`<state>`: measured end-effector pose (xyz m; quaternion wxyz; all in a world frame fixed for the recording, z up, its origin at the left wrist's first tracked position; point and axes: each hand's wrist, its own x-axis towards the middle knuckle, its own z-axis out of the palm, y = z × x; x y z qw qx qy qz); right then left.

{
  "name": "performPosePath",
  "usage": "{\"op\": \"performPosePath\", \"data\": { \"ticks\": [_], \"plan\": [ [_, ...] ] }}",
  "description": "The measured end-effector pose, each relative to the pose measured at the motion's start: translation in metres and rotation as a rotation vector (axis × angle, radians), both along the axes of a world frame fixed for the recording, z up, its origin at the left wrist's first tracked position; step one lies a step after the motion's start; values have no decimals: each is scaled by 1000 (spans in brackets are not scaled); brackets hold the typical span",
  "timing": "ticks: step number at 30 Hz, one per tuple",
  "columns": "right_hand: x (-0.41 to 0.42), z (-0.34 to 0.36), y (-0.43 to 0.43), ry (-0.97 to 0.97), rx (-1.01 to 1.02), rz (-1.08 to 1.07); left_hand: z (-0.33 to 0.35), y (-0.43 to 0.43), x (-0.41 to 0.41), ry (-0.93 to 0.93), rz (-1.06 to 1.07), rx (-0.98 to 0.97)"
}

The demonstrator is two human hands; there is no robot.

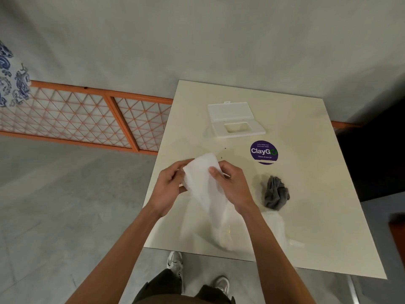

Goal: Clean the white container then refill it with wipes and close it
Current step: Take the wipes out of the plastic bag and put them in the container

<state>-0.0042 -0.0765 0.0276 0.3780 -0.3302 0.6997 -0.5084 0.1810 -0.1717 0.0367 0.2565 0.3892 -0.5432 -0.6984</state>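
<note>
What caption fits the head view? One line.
Left hand and right hand hold white soft wipes over the cream table, with the open white plastic container and crumpled grey cloth nearby.

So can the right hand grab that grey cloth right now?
Probably, but not straight away. The grey cloth lies beside the right hand with only bare table between them. The right hand is busy: with the left hand it grips the white wipe, so it would need to let go first.
</note>
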Motion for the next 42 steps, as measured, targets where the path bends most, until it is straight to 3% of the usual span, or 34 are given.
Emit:
{"op": "performPosePath", "data": {
  "ticks": [4,13,19,21,24,30,35,42],
  "plan": [
    [5,-8,-11,-41,-8,-134,-6,-13,9,135,88,240],
    [6,-16,-23,15,42,-98,-19,-21,10,27,3,132],
    [8,-11,-34,190,102,-38,-13,-28,-2,54,89,282],
    [10,-7,-41,251,113,30,-12,-32,-5,22,86,198],
    [15,2,-47,145,113,29,-14,-40,-13,-43,116,59],
    [-15,-5,-22,70,256,63,-13,-61,-11,120,360,241],
    [-13,-20,-7,-182,145,-284,-32,-70,11,-149,212,99],
    [6,-28,-1,142,274,-416,-43,-58,13,-547,-107,-254]
  ]
}}
